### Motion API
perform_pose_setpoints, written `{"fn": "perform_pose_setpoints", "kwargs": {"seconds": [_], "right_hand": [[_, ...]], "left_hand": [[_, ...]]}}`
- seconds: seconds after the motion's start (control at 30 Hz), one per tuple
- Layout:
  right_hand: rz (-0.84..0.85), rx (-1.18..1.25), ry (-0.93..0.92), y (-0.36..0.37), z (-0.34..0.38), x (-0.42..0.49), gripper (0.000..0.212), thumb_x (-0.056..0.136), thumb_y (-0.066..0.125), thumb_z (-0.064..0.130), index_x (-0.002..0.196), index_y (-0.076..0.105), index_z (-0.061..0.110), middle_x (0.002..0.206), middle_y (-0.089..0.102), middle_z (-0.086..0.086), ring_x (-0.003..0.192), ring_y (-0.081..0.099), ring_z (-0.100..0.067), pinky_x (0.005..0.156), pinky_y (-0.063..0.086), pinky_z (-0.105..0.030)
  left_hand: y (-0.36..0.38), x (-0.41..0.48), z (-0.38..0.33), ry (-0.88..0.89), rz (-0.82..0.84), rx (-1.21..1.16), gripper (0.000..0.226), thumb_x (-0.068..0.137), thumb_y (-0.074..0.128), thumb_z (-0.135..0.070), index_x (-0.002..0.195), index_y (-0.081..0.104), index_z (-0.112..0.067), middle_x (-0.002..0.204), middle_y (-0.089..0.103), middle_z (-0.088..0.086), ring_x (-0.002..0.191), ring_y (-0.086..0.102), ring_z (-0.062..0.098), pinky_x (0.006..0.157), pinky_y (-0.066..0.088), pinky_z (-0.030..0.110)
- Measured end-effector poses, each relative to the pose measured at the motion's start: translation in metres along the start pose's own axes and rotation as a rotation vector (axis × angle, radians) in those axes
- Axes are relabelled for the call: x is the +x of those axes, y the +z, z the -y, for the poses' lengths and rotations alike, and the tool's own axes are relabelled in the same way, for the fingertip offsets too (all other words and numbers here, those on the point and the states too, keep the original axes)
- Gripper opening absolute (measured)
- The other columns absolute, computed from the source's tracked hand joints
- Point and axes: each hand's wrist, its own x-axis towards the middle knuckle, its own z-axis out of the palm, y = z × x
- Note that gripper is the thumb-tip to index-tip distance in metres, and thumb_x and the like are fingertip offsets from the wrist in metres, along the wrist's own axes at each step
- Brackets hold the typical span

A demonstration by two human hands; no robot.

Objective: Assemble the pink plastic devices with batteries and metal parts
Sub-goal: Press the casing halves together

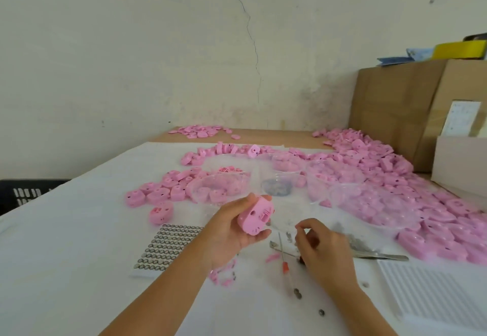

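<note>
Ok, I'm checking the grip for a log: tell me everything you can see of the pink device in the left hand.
The device is a small rounded pink shell, matte plastic by its look, with a dark round hole and a ribbed patch on the face shown. It is off the table, tilted, gripped by the left hand, thumb over its top edge, fingertips under it. Nothing else clearly touches it.

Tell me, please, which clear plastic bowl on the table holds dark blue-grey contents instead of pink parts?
The small clear plastic bowl just beyond the pink plastic device in the left hand; its neighbours show pink pieces.
</note>
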Motion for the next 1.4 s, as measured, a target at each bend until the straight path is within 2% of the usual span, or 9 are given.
{"fn": "perform_pose_setpoints", "kwargs": {"seconds": [0.13, 0.23, 0.4, 0.63, 0.77, 0.87, 1.03, 1.27, 1.4], "right_hand": [[-0.060, -0.072, 0.062, 0.001, -0.007, 0.004, 0.009, 0.082, 0.061, 0.012, 0.079, 0.060, 0.020, 0.042, 0.044, 0.011, 0.040, 0.042, -0.005, 0.042, 0.025, -0.018], [-0.076, -0.126, 0.025, 0.005, -0.004, 0.002, 0.008, 0.078, 0.064, 0.009, 0.077, 0.064, 0.017, 0.055, 0.044, 0.012, 0.056, 0.043, -0.008, 0.047, 0.028, -0.018], [-0.075, -0.139, -0.014, 0.007, -0.006, 0.000, 0.008, 0.075, 0.066, 0.008, 0.075, 0.066, 0.016, 0.062, 0.047, 0.012, 0.065, 0.048, -0.014, 0.051, 0.036, -0.022], [0.158, 0.147, 0.079, -0.014, -0.015, -0.005, 0.028, 0.074, 0.067, 0.007, 0.061, 0.059, 0.030, 0.070, 0.060, 0.010, 0.073, 0.054, -0.003, 0.064, 0.037, -0.010], [0.384, 0.099, 0.061, -0.025, -0.012, -0.006, 0.019, 0.072, 0.073, 0.011, 0.064, 0.072, 0.027, 0.074, 0.055, 0.013, 0.086, 0.047, 0.000, 0.074, 0.031, -0.004], [0.453, 0.006, -0.051, -0.027, -0.007, -0.006, 0.015, 0.069, 0.078, 0.017, 0.074, 0.076, 0.031, 0.077, 0.050, 0.012, 0.088, 0.040, -0.001, 0.078, 0.027, -0.010], [0.585, -0.168, -0.207, -0.020, 0.003, -0.008, 0.022, 0.068, 0.074, 0.051, 0.089, 0.072, 0.045, 0.088, 0.043, 0.017, 0.092, 0.032, -0.003, 0.087, 0.019, -0.019], [0.716, -0.370, -0.339, -0.008, 0.023, 0.010, 0.010, 0.077, 0.067, 0.044, 0.080, 0.073, 0.035, 0.078, 0.052, 0.016, 0.085, 0.033, -0.007, 0.072, 0.016, -0.025], [0.744, -0.278, -0.353, -0.003, 0.022, 0.020, 0.007, 0.078, 0.068, 0.029, 0.077, 0.075, 0.028, 0.074, 0.062, 0.011, 0.079, 0.046, -0.011, 0.076, 0.039, -0.028]], "left_hand": [[-0.001, 0.015, 0.011, -0.108, 0.050, -0.106, 0.047, 0.058, 0.085, -0.025, 0.094, 0.073, 0.002, 0.084, 0.064, 0.017, 0.066, 0.059, 0.019, 0.052, 0.051, 0.024], [-0.004, 0.024, 0.023, -0.120, 0.093, -0.092, 0.056, 0.046, 0.091, -0.024, 0.092, 0.073, 0.003, 0.084, 0.066, 0.017, 0.067, 0.060, 0.019, 0.050, 0.050, 0.024], [-0.008, 0.032, 0.039, -0.143, 0.031, -0.121, 0.045, 0.061, 0.071, -0.029, 0.089, 0.071, 0.006, 0.077, 0.064, 0.019, 0.055, 0.054, 0.017, 0.037, 0.038, 0.018], [-0.013, 0.027, 0.034, -0.008, -0.017, -0.086, 0.027, 0.068, 0.061, -0.024, 0.082, 0.077, -0.007, 0.076, 0.068, 0.015, 0.062, 0.059, 0.014, 0.048, 0.047, 0.018], [-0.011, 0.028, 0.030, 0.014, -0.033, -0.133, 0.031, 0.073, 0.058, -0.032, 0.081, 0.077, -0.009, 0.072, 0.067, 0.013, 0.058, 0.055, 0.012, 0.043, 0.041, 0.015], [-0.009, 0.030, 0.032, 0.053, -0.002, -0.150, 0.038, 0.077, 0.055, -0.037, 0.080, 0.076, -0.005, 0.074, 0.067, 0.013, 0.048, 0.053, 0.013, 0.033, 0.036, 0.014], [-0.008, 0.033, 0.042, 0.197, -0.094, 0.073, 0.031, 0.077, 0.057, -0.043, 0.077, 0.074, -0.017, 0.066, 0.066, 0.007, 0.037, 0.050, 0.013, 0.029, 0.028, 0.013], [0.001, 0.035, 0.050, 0.354, -0.231, 0.305, 0.040, 0.077, 0.053, -0.055, 0.077, 0.050, -0.015, 0.055, 0.060, 0.003, 0.036, 0.055, 0.020, 0.030, 0.030, 0.015], [0.000, 0.036, 0.051, 0.358, -0.232, 0.270, 0.037, 0.083, 0.053, -0.048, 0.077, 0.048, -0.012, 0.052, 0.057, 0.000, 0.032, 0.050, 0.020, 0.028, 0.028, 0.015]]}}
